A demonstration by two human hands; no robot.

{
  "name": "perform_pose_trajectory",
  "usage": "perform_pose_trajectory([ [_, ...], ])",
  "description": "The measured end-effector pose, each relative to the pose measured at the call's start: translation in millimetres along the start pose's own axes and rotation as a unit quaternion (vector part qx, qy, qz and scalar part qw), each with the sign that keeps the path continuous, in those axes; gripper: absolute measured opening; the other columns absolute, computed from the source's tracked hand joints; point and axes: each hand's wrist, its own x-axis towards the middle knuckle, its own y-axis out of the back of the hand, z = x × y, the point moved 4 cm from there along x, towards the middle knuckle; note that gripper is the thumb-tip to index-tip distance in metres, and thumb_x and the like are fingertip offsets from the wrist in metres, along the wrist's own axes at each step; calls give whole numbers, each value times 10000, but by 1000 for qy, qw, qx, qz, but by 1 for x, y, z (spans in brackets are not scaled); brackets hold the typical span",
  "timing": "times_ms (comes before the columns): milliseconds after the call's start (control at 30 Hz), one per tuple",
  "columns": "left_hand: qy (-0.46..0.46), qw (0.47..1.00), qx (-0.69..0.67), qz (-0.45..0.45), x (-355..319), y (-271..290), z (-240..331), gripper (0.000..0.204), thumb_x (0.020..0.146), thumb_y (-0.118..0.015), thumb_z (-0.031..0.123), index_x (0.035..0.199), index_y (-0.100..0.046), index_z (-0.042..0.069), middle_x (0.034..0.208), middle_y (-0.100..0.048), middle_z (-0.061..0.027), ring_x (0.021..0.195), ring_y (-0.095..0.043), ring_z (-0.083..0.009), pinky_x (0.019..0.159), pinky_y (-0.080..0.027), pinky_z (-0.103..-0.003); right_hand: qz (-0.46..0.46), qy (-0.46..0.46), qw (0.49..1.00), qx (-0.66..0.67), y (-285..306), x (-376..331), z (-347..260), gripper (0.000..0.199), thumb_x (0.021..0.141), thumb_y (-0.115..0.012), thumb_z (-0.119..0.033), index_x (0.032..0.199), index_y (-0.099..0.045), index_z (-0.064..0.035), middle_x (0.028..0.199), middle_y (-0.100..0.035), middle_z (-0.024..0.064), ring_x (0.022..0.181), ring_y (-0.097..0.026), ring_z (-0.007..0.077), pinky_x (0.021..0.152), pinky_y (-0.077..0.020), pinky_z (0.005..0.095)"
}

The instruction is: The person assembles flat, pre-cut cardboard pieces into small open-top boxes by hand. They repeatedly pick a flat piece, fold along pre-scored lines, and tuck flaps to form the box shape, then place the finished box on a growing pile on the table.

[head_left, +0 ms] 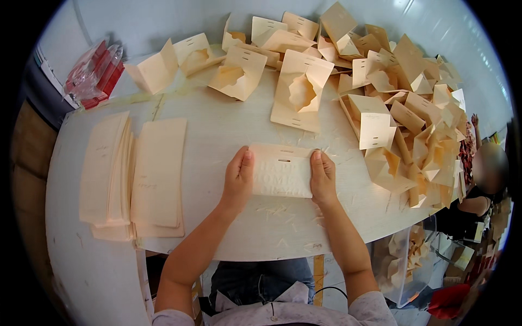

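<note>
We have a cream card with raised lettering [282,171] between both hands, over the bench [212,136] (whether it touches the surface, we cannot tell). Our left hand [239,171] is clamped on the card's left edge and our right hand [323,174] on its right edge, thumbs on top. We judge the step in hand to be folding or pressing this one piece; the next move seems to call for an even hold on both edges, as thin stock could crease off line.

Left of the card lie two stacks of flat cream sheets [157,179]; beyond it and to its right spreads a heap of part-folded cut-out cards [375,122].

Our curled fingers and the card's underside are hidden. We find the marks on the stacked sheets too faint to make out, and the heap's lower pieces are buried.
</note>
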Motion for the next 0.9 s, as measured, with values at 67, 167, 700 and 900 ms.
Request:
perform_pose_trajectory([
  [67,-26,998,17,61,0,3,-11,309,949,-387,299,755,-381,58,688,-280,58,652,-260,-43,570,-273,-208,13,-22,999,-26,1,-1,4,360,955,-383,-287,651,-376,-94,644,-305,-80,621,-263,40,539,-267,208],
  [167,15,999,-40,20,0,0,-1,305,936,-418,312,764,-417,60,711,-352,58,685,-327,-35,606,-318,-203,35,-9,998,-61,6,1,6,370,950,-394,-307,645,-369,-100,644,-298,-74,620,-269,49,529,-265,221],
  [700,-9,991,-106,87,-9,4,-6,346,950,-337,386,916,-459,64,863,-497,-4,803,-484,-84,741,-426,-236,65,125,981,-136,-13,-20,-26,217,941,-358,-157,854,-472,5,691,-441,125,608,-425,197,578,-380,294],
  [900,-48,995,-19,87,-3,12,-14,362,952,-339,377,838,-484,65,778,-492,9,771,-466,-76,690,-385,-199,73,139,980,-126,-8,-19,-31,229,936,-362,-162,799,-453,-2,637,-398,92,586,-394,161,546,-354,285],
])
